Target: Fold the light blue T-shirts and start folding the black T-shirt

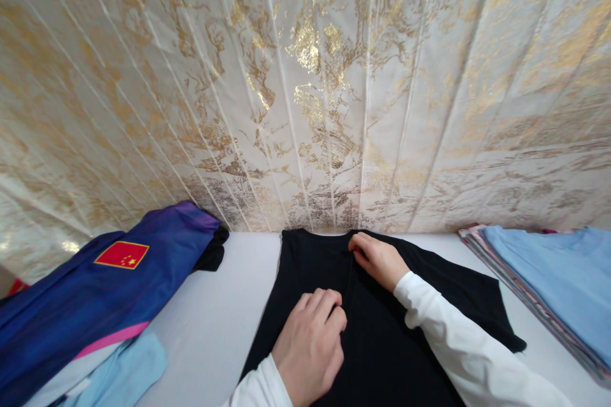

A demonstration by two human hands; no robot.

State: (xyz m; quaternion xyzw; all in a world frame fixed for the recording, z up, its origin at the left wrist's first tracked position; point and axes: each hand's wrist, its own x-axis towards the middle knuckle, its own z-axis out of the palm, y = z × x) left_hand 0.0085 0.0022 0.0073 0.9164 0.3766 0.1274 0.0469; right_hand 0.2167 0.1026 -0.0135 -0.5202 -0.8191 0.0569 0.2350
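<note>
A black T-shirt (315,261) lies spread on a white surface, its neckline at the far edge and one sleeve stretched out to the right. The left side of the shirt looks folded inward. My right hand (379,259) pinches the fabric by the right end of the neckline. Lower down, near the shirt's middle, my left hand (312,343) rests with fingers curled and closed on the cloth; its fingertips are partly hidden. A crease runs in the fabric between the two hands.
To the left lies a heap of clothes with a dark blue garment (167,254) bearing a red flag patch, and a light blue cloth (124,369) below it. A folded stack with a light blue shirt (554,273) on top sits right. A gold-patterned curtain (305,108) hangs behind the white surface (200,331).
</note>
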